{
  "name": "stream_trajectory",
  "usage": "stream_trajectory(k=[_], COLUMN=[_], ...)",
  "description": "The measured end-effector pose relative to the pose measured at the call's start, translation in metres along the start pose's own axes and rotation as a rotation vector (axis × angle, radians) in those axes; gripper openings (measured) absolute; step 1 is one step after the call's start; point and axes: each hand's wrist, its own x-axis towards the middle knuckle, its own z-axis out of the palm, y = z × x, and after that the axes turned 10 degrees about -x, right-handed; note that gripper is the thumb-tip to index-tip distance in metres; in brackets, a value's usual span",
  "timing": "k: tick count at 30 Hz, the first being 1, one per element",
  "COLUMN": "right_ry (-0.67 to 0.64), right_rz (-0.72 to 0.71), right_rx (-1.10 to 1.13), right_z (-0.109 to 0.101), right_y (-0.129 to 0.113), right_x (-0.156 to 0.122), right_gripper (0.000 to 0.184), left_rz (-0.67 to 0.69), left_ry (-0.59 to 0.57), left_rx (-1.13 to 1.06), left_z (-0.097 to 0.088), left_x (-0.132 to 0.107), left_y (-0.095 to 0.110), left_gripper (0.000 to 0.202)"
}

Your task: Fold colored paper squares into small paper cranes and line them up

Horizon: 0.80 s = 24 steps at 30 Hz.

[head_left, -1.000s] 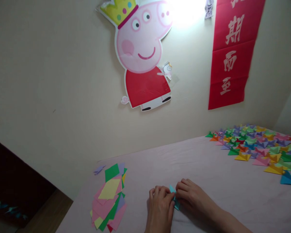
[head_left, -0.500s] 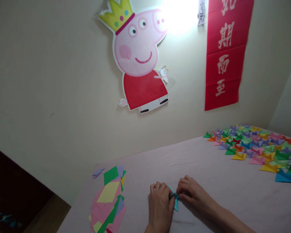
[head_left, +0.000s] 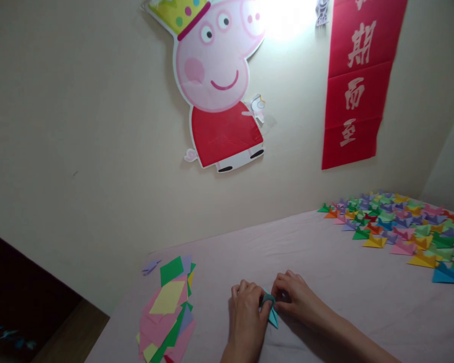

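Observation:
A small light-blue folded paper [head_left: 273, 319] lies between my hands on the pink sheet, one pointed end toward me. My left hand [head_left: 245, 310] is closed on its left side, with thumb and forefinger at a curled part of the paper. From the right, my right hand [head_left: 294, 295] pinches at the paper's upper right edge with thumb and forefinger. My fingers cover much of the paper, so its full shape is hidden.
Loose coloured paper sheets [head_left: 166, 322] lie in a pile at the left, near a small purple folded paper [head_left: 151, 267]. Rows of folded paper figures [head_left: 404, 227] stand at the right back. Behind is a wall with a cartoon pig cutout [head_left: 219, 91] and a red banner [head_left: 357, 96].
My right hand has shifted slightly left, closer to my left hand. The paper's curled part looks a little different between my fingers. The camera view has tilted slightly.

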Motion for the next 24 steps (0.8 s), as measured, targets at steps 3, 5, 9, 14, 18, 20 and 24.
stream_trajectory(k=[3, 5, 9, 14, 18, 20, 24], right_ry=[-0.018, -0.026, -0.018, -0.033, -0.046, -0.056, -0.092], right_rz=[-0.013, -0.03, -0.037, -0.011, 0.024, 0.033, 0.039], right_rx=[0.021, 0.064, 0.1, 0.042, -0.072, -0.1, -0.134], right_z=[0.0, -0.002, -0.002, -0.001, -0.003, -0.004, -0.008], right_y=[0.005, 0.008, 0.008, 0.005, -0.002, -0.005, -0.01], right_x=[0.002, 0.002, 0.003, 0.006, 0.008, 0.01, 0.018], right_gripper=[0.011, 0.014, 0.016, 0.012, 0.012, 0.012, 0.009], left_rz=[-0.008, -0.017, -0.039, -0.023, -0.016, -0.007, -0.002], left_ry=[0.008, 0.017, 0.028, 0.021, -0.037, -0.06, -0.069], left_rx=[-0.002, -0.009, -0.011, -0.01, -0.023, -0.035, -0.058], left_z=[0.001, 0.002, 0.004, 0.003, 0.0, 0.0, -0.003], left_x=[0.0, 0.0, -0.001, 0.0, 0.003, 0.004, 0.004], left_y=[0.0, 0.0, 0.001, -0.002, -0.007, -0.008, -0.009], left_gripper=[0.013, 0.012, 0.011, 0.011, 0.018, 0.021, 0.021])
